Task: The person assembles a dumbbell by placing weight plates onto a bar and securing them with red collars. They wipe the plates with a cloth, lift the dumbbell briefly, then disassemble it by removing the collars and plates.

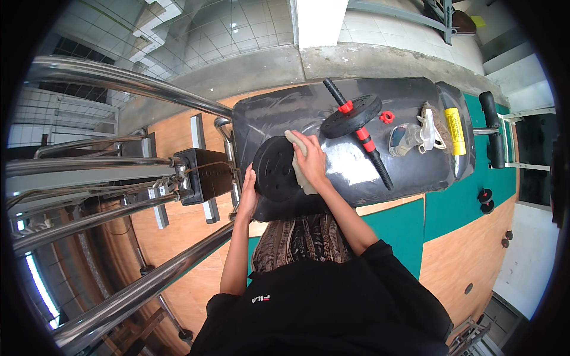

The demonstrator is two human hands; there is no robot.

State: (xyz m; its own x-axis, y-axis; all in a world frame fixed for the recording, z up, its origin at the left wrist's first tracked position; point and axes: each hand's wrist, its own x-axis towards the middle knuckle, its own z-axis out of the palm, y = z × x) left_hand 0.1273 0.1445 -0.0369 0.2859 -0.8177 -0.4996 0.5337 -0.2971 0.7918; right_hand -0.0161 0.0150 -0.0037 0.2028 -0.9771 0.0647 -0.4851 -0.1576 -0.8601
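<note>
My left hand (248,194) holds the left rim of a round black weight plate (274,169), its fingers lying along the edge. The plate rests on the near left part of a black padded bench (404,89). In my right hand (313,159) is a beige cloth (301,169), pressed against the plate's right side. The fingers of that hand bend over the cloth and hide part of it. Beyond my right hand lies a dumbbell bar (378,166) with red collars and one black plate (351,117) on it. Beside it sits a loose red star nut (386,117).
A clear spray bottle (407,139), a brush (438,121) and a yellow cylinder (456,132) lie at the bench's right end. Chrome rails (130,83) and a black weight stack (208,175) stand at left. Small dumbbells (486,200) are on the floor mat (463,199).
</note>
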